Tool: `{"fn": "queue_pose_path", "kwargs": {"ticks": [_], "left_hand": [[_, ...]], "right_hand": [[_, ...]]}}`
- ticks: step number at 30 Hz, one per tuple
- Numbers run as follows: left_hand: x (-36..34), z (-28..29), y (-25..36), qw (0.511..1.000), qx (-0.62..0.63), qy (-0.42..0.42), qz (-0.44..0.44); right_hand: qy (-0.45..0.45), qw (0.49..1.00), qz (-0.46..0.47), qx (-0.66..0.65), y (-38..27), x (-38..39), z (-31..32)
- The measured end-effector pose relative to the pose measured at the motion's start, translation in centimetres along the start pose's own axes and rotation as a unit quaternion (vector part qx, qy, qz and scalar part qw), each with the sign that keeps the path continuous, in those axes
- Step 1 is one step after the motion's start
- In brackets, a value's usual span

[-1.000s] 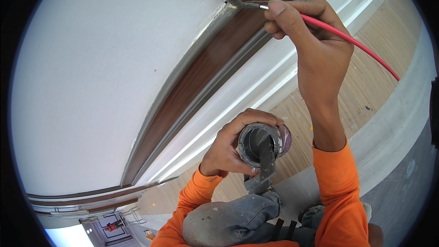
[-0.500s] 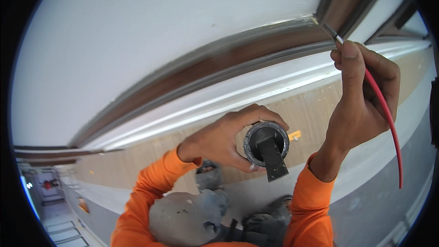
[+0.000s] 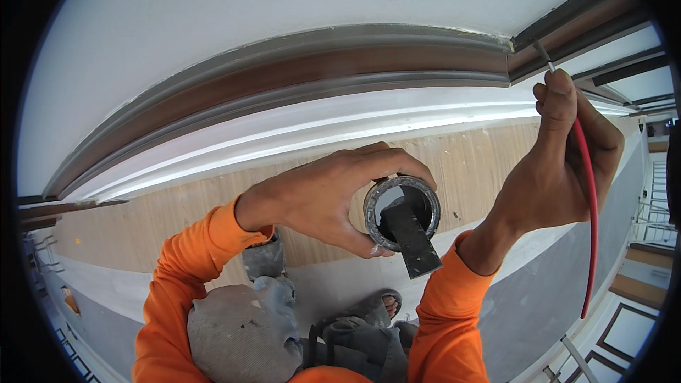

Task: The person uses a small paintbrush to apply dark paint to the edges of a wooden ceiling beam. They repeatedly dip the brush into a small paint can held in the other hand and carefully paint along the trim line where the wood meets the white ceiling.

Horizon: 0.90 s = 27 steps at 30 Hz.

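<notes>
My left hand (image 3: 312, 195) is wrapped round a small round can (image 3: 371, 218) with dark grey paint on its rim and inside. A flat black strip (image 3: 417, 250) stands tilted in the can, its free end jutting over the near rim. Higher up at the right, my right hand (image 3: 560, 159) pinches a thin paintbrush (image 3: 591, 241) near its metal collar. The brush's long red handle curves down past the wrist. Its bristles are at the grey edge of a brown and grey moulding (image 3: 397, 57), just right of the corner; I cannot tell whether they touch.
A white wall panel (image 3: 248, 14) lies beyond the moulding, and a white ledge (image 3: 298, 120) runs below it. Underneath are a wood-look surface (image 3: 468, 163) and a grey floor (image 3: 528, 333). My knee (image 3: 241, 330) and sandalled foot (image 3: 389, 305) show below the can.
My view has shifted, showing more of the right side. The brush tip has gone from just beside the corner to the moulding right of it. My left hand still holds the can.
</notes>
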<state>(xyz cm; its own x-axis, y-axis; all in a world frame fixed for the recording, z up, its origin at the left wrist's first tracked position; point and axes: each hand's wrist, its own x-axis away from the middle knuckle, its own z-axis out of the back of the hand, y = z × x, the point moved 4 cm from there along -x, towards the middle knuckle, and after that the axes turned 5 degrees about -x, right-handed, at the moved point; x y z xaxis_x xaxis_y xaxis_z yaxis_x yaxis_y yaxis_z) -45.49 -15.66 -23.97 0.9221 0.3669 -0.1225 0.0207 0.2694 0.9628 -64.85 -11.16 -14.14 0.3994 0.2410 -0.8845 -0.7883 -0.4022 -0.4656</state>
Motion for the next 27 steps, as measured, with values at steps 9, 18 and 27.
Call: {"fn": "queue_pose_path", "kwargs": {"ticks": [9,18,27], "left_hand": [[0.5,0.1,-0.6,1.0,-0.008,0.005,-0.015],[0.6,0.1,-0.6,1.0,0.002,0.003,-0.013],[0.4,0.2,-0.2,1.0,-0.004,0.007,-0.023]], "right_hand": [[-0.007,0.999,0.037,0.0,0.4,1.1,-0.6],[-0.009,0.998,0.062,0.009,0.4,0.9,-0.3],[-0.012,0.998,0.056,0.023,-0.4,0.3,-0.6]]}}
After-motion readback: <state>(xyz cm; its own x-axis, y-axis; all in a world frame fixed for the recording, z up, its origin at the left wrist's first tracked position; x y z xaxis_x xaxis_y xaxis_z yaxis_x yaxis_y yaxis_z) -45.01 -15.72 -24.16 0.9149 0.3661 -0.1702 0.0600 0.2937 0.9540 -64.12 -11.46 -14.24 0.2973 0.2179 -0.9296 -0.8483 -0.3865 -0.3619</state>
